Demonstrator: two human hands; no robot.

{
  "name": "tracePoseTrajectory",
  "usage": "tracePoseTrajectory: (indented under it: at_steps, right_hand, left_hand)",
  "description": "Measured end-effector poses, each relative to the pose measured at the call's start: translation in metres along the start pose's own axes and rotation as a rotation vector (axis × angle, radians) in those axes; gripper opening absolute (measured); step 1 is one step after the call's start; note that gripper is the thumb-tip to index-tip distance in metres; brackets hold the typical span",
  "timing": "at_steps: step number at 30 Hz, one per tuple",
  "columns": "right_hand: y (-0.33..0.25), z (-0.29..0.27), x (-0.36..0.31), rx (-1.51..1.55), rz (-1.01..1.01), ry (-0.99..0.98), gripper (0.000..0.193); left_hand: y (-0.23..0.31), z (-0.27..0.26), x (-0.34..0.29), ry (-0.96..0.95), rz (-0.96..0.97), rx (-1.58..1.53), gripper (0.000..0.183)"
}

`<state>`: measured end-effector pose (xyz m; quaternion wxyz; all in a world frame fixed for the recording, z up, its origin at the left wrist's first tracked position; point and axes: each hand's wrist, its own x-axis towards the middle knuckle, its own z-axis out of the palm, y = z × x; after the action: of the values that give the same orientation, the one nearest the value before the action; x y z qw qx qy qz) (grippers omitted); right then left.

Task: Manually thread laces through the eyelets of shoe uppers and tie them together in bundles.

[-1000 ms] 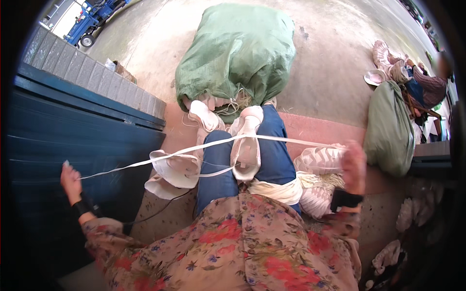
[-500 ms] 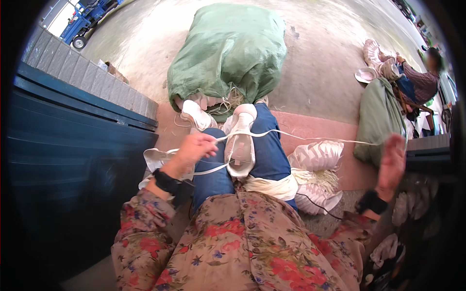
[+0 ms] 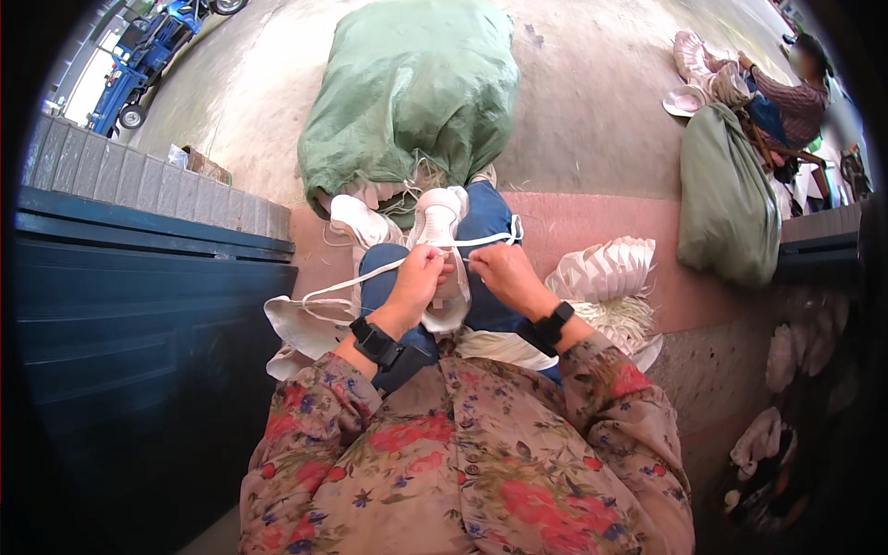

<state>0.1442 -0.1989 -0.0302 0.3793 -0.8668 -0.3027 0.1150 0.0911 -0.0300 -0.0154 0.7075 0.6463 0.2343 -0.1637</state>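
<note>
A white shoe upper [image 3: 438, 215] lies lengthwise between my knees, its far end pointing away from me. Over its middle, my left hand [image 3: 418, 277] is closed in a pinch on a flat white shoelace [image 3: 356, 280]. One length of that lace trails left from the hand in a loop. Another stretch runs right, passing just above my right hand [image 3: 507, 276] and curling over my right knee. My right hand is also closed, its fingertips pinching lace close to the left hand. Both hands partly cover the shoe's opening.
A big green sack [image 3: 412, 92] stands beyond my feet, with another white shoe [image 3: 361, 220] before it. Stacked uppers [image 3: 606, 268] and loose laces [image 3: 615, 319] lie right; more uppers [image 3: 310, 324] left, near a blue door [image 3: 139, 324]. A seated person [image 3: 791, 111] works beyond a second sack [image 3: 726, 199].
My right hand has come in from far right, where it was raised with the lace drawn out, to beside the left hand over the shoe. My left hand has moved slightly right. The view has shifted.
</note>
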Motion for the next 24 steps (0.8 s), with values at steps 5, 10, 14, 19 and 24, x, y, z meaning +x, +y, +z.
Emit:
tracePoseTrajectory:
  at_steps: [5,10,14,19,24]
  right_hand:
    - [0.001,0.012,0.02,-0.308,0.001,0.042,0.015]
    - [0.001,0.018,0.03,-0.248,0.03,0.104,0.011]
    - [-0.003,0.017,0.033,-0.31,0.034,0.088,0.011]
    - [0.013,0.013,0.039,-0.211,-0.147,-0.052,0.008]
    - [0.007,0.014,0.045,-0.363,-0.255,-0.034,0.007]
  left_hand:
    - [0.001,0.001,0.003,-0.036,0.005,-0.106,0.012]
    - [0.001,0.009,0.006,0.001,0.023,-0.13,0.012]
    - [0.001,0.009,0.001,-0.029,0.021,-0.205,0.011]
    - [-0.001,0.008,-0.002,-0.047,0.026,-0.242,0.012]
    - [0.002,0.008,-0.004,0.001,0.002,-0.253,0.011]
